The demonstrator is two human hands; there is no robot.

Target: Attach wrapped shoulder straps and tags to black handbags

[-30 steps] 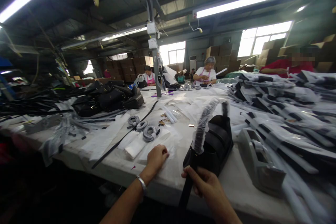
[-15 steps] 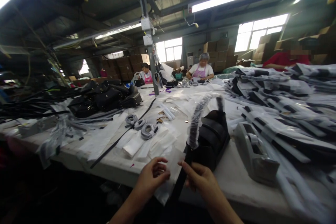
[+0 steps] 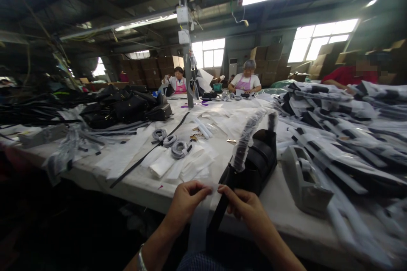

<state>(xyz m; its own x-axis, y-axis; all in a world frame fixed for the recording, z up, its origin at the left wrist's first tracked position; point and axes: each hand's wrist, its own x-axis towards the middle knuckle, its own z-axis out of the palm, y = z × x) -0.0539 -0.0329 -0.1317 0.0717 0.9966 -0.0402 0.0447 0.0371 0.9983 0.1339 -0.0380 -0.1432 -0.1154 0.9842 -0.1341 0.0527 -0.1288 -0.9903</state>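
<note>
Thumb and forefinger of my left hand (image 3: 187,199) pinch the top edge of a translucent plastic strip (image 3: 199,226), which hangs down over the table edge. My right hand (image 3: 244,205) is closed at nearly the same height, its fingertips pinching the strip's edge beside the left fingertips. Under the right fingers runs a black strap (image 3: 218,214), slanting down toward my lap; whether those fingers also grip it is hidden. Just beyond, a black bag (image 3: 260,159) stands on the table, its arched handle (image 3: 244,142) wrapped in clear plastic.
A grey tape dispenser (image 3: 305,182) sits right of the bag. Coiled straps (image 3: 179,149) and white plastic sleeves (image 3: 171,169) lie left. Wrapped straps and bags (image 3: 337,135) pile up at right, black bags (image 3: 127,106) at far left. Co-workers sit across the table (image 3: 136,188).
My left hand has gone from loosely curled to pinching the plastic strip, which now hangs below it. Both hands have drawn closer together. The view has shifted slightly.
</note>
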